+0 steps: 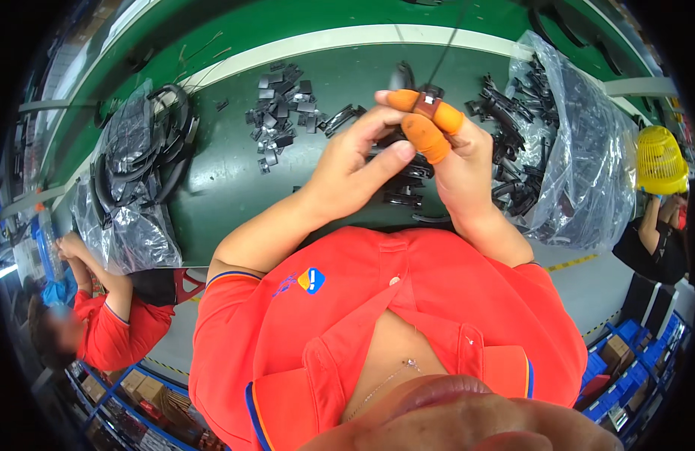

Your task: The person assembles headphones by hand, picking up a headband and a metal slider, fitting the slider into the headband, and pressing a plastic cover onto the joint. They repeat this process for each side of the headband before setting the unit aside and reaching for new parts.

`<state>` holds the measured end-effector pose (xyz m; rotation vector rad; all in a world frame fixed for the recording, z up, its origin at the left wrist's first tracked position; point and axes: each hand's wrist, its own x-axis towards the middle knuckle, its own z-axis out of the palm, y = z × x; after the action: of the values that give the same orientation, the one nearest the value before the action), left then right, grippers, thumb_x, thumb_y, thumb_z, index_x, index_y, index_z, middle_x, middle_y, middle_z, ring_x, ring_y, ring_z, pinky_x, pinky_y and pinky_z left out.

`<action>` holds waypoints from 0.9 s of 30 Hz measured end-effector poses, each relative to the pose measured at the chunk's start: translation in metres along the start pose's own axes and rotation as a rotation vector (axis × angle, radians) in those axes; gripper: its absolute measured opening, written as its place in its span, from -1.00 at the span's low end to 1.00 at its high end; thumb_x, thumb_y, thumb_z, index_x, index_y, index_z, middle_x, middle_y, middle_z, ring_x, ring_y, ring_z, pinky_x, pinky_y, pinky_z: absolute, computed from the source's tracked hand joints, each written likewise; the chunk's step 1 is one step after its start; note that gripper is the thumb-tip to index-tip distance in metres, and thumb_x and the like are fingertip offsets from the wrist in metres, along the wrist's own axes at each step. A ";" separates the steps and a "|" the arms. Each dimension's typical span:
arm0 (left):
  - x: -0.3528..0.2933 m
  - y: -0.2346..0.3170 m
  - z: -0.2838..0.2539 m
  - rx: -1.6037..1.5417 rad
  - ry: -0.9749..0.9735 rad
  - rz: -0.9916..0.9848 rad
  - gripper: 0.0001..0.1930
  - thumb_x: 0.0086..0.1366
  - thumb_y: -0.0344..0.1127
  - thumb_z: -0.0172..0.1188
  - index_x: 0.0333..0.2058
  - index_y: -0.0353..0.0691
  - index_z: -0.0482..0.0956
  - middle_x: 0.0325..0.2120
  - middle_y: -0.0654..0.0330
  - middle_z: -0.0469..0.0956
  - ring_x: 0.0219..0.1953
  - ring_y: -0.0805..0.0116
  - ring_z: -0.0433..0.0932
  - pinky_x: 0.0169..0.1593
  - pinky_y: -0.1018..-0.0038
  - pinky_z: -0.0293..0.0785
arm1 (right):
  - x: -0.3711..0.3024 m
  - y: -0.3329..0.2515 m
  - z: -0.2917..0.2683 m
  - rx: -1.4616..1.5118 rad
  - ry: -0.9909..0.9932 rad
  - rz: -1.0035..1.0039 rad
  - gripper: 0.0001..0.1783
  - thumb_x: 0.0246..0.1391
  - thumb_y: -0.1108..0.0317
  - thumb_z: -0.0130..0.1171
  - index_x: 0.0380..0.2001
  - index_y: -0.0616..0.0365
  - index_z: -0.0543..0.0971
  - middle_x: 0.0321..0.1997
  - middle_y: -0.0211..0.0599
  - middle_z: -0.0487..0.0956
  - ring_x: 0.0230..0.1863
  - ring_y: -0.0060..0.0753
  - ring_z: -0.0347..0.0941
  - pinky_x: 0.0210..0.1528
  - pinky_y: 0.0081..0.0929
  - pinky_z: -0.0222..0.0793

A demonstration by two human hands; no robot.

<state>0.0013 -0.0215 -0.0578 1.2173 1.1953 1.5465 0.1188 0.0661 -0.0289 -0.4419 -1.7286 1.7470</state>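
1. Small black plastic part (430, 96) sits at about 12 o'clock from the picture's middle, pinched above the green work table (227, 173).
2. Right hand (456, 161) closes on that part: its fingers, capped with orange finger cots (426, 139), are curled tight, with almost no gap between them.
3. Left hand (355, 165) meets the right from 9 o'clock; its thumb lies flat toward the cots and its fingers fold in around dark pieces. Whether it grips the same part, I cannot tell.
4. Thin black cord (447, 37) runs up from the part toward 12 o'clock.
5. Loose pile of small black clips (280, 113) lies at 10 o'clock from the hands, apart from them.
6. Clear plastic bag (566, 150) of black parts stands at 3 o'clock, just beside the right hand.
7. Second clear bag (129, 188), holding curved black bands, lies at 9 o'clock, well apart.
8. Yellow mesh basket (660, 159) shows at the far 3 o'clock edge.
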 end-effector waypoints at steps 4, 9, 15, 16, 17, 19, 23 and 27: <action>0.000 0.000 0.007 -0.122 0.001 -0.002 -0.70 0.24 -0.35 0.01 -0.06 -0.33 0.33 -0.16 0.16 0.42 -0.12 0.41 0.41 -0.06 0.48 0.34 | -0.006 0.006 -0.002 0.039 0.060 -0.102 -0.71 0.08 0.43 0.05 -0.13 0.34 0.48 -0.10 -0.11 0.51 -0.13 -0.41 0.45 -0.05 -0.50 0.36; 0.006 0.002 0.011 0.155 0.088 0.173 -0.77 0.25 -0.32 0.01 -0.17 -0.33 0.41 -0.33 0.15 0.51 -0.34 0.41 0.53 -0.26 0.55 0.43 | -0.009 -0.001 -0.001 0.091 0.063 -0.026 -0.65 0.08 0.40 0.06 -0.08 0.38 0.43 -0.06 -0.08 0.48 -0.10 -0.40 0.43 -0.03 -0.53 0.33; 0.009 0.001 0.020 -0.082 0.165 0.097 -0.77 0.26 -0.32 0.03 -0.20 -0.36 0.45 -0.39 0.18 0.53 -0.37 0.48 0.52 -0.28 0.58 0.43 | -0.006 0.004 0.004 0.296 0.012 -0.043 -0.48 -0.05 0.36 0.22 -0.01 0.33 0.35 0.04 -0.08 0.41 -0.01 -0.38 0.37 -0.01 -0.54 0.32; 0.009 -0.002 0.023 -0.193 0.184 0.100 -0.75 0.25 -0.37 0.04 -0.15 -0.38 0.43 -0.34 0.21 0.53 -0.31 0.52 0.49 -0.23 0.60 0.42 | -0.004 0.005 -0.003 0.243 -0.013 -0.007 -0.48 -0.10 0.39 0.26 -0.04 0.33 0.37 0.02 -0.09 0.43 -0.02 -0.36 0.39 -0.01 -0.53 0.33; 0.009 -0.002 0.025 -0.204 0.172 0.093 -0.75 0.25 -0.37 0.04 -0.15 -0.38 0.43 -0.34 0.21 0.53 -0.31 0.52 0.49 -0.23 0.60 0.42 | -0.002 0.005 -0.008 0.236 0.002 -0.002 -0.48 -0.10 0.39 0.26 -0.04 0.33 0.37 0.02 -0.09 0.43 -0.02 -0.36 0.39 -0.01 -0.53 0.33; 0.007 0.004 0.022 -0.199 0.099 -0.038 -0.68 0.31 -0.26 -0.04 -0.10 -0.39 0.42 -0.29 0.19 0.51 -0.24 0.53 0.46 -0.15 0.60 0.38 | 0.000 0.001 -0.017 0.102 -0.113 -0.004 -0.49 -0.11 0.44 0.25 -0.05 0.35 0.38 0.01 -0.10 0.44 -0.03 -0.37 0.41 -0.03 -0.53 0.35; 0.011 0.015 0.010 -0.479 -0.114 -0.191 -0.53 0.30 -0.05 -0.06 -0.04 -0.38 0.36 -0.16 0.15 0.45 -0.11 0.40 0.43 -0.04 0.47 0.33 | -0.007 -0.004 -0.022 -0.143 -0.113 -0.017 -0.52 -0.14 0.56 0.22 -0.06 0.34 0.39 0.01 -0.18 0.46 -0.05 -0.41 0.44 -0.02 -0.52 0.37; 0.007 0.033 0.016 0.315 -0.118 -0.015 -0.47 -0.01 -0.08 0.31 -0.12 -0.29 0.43 -0.34 0.14 0.52 -0.32 0.32 0.50 -0.20 0.47 0.41 | -0.008 -0.001 -0.023 -0.591 -0.095 -0.497 -0.57 -0.05 0.30 0.20 -0.14 0.34 0.44 -0.16 -0.16 0.55 -0.12 -0.34 0.49 -0.09 -0.46 0.40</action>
<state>0.0137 -0.0189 -0.0227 1.4764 1.4018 1.2870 0.1399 0.0784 -0.0319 -0.1452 -2.1854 0.9109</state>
